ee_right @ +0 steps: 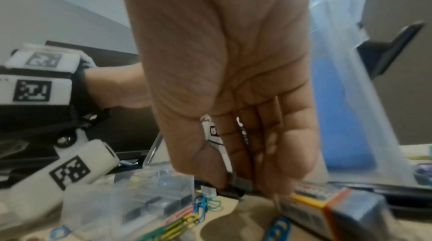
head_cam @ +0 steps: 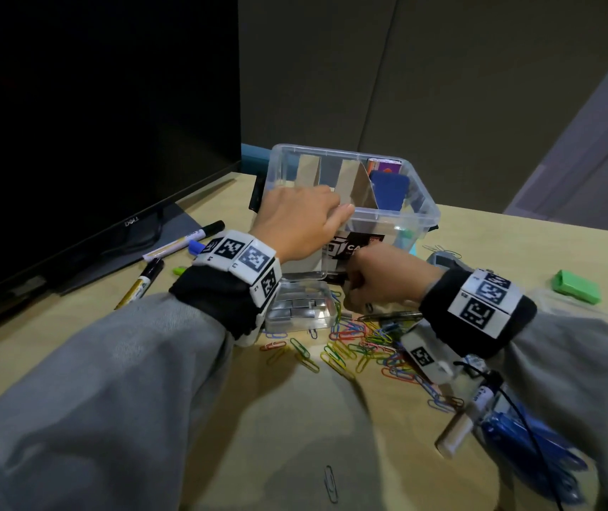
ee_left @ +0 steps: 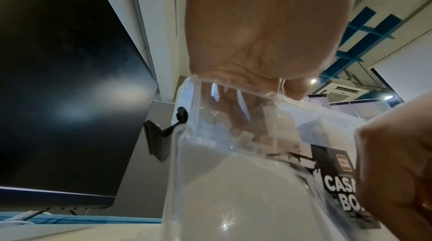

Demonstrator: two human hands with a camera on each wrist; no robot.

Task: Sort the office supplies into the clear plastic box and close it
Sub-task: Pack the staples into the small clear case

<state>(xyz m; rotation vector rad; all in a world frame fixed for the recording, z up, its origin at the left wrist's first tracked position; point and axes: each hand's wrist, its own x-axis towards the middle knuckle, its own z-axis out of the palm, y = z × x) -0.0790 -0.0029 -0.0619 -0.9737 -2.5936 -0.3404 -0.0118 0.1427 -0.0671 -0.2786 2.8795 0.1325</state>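
Note:
The clear plastic box [head_cam: 420,212] stands open at the back of the desk, with cardboard dividers [head_cam: 357,186] and a blue item [head_cam: 389,189] inside. My left hand [head_cam: 313,215] grips its near-left rim, fingers curled inside the wall [ee_left: 233,108]. My right hand [head_cam: 376,282] is low in front of the box. Its thumb and fingers pinch a small dark item [ee_right: 238,186] just above the desk. Coloured paper clips [head_cam: 361,344] lie scattered below it.
A small clear case of staples [head_cam: 298,307] sits under my left wrist. Markers [head_cam: 184,241] lie left by the dark monitor [head_cam: 92,123]. There is a green item [head_cam: 577,286] at the right, blue pens [head_cam: 531,448] near right, and an orange staple box [ee_right: 327,208] by my right hand.

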